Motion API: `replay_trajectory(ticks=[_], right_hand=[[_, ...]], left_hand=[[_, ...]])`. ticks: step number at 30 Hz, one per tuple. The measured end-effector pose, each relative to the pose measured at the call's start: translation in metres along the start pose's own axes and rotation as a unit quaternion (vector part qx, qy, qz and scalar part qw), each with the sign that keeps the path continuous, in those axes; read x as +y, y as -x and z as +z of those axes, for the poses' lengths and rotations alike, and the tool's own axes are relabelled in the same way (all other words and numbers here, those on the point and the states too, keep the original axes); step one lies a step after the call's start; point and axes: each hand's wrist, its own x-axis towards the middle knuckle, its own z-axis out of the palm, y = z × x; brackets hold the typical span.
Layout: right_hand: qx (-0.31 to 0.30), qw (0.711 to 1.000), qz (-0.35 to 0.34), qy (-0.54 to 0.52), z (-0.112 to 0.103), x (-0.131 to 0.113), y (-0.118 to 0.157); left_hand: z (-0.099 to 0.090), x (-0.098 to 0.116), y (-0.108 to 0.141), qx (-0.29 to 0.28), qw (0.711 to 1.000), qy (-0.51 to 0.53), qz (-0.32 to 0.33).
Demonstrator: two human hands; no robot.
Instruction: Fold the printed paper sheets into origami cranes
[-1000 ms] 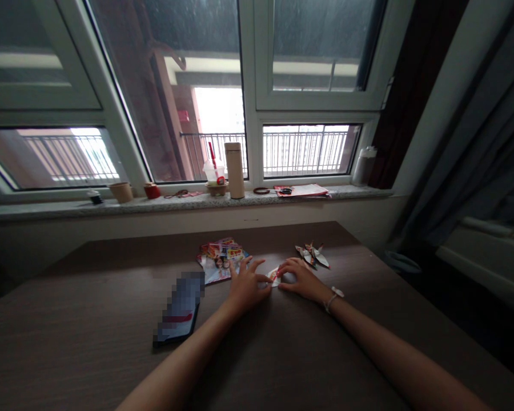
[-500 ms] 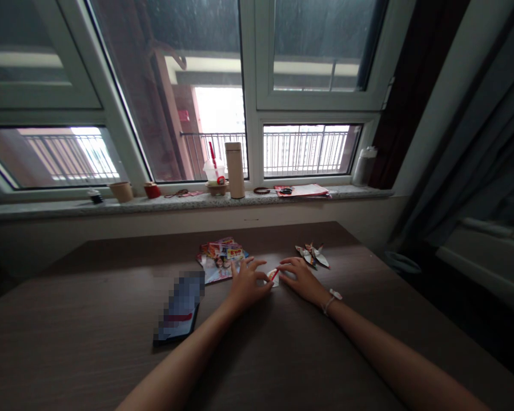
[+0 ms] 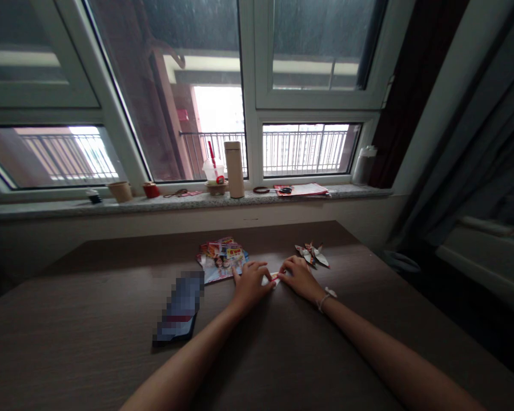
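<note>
A small piece of folded paper (image 3: 274, 278), white with some red, lies on the table between my two hands. My left hand (image 3: 253, 283) has its fingers closed on the left side of the paper. From the right, my right hand (image 3: 297, 276) pinches the other side, its fingers bent. Both hands hide much of the paper. Just behind my left hand is a fanned stack of colourful printed sheets (image 3: 220, 260). Several folded paper shapes with pointed ends (image 3: 314, 254) rest beyond my right hand.
A phone (image 3: 180, 308) with a blurred screen lies left of my left forearm on the brown table (image 3: 89, 319). Along the windowsill stand a beige thermos (image 3: 234, 171), a cup with a red straw (image 3: 214, 170), a paper cup (image 3: 120, 192) and scissors (image 3: 285, 190).
My hands have drawn closer together over the paper, and less of it shows. The left fingers, spread before, are now bent in. The right hand has shifted slightly left.
</note>
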Motion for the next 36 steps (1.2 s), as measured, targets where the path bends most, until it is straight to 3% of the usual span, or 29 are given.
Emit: replay_trajectory(ticks=[29,36], right_hand=[[-0.004,0.999,0.023,0.044,0.000,-0.008,-0.005],[0.054,0.997,-0.010,-0.062,0.003,0.012,-0.003]], left_hand=[[-0.001,-0.001,0.001,-0.001,0.999,-0.049,0.012],[0.000,-0.004,0.001,0.002,0.999,-0.040,0.011]])
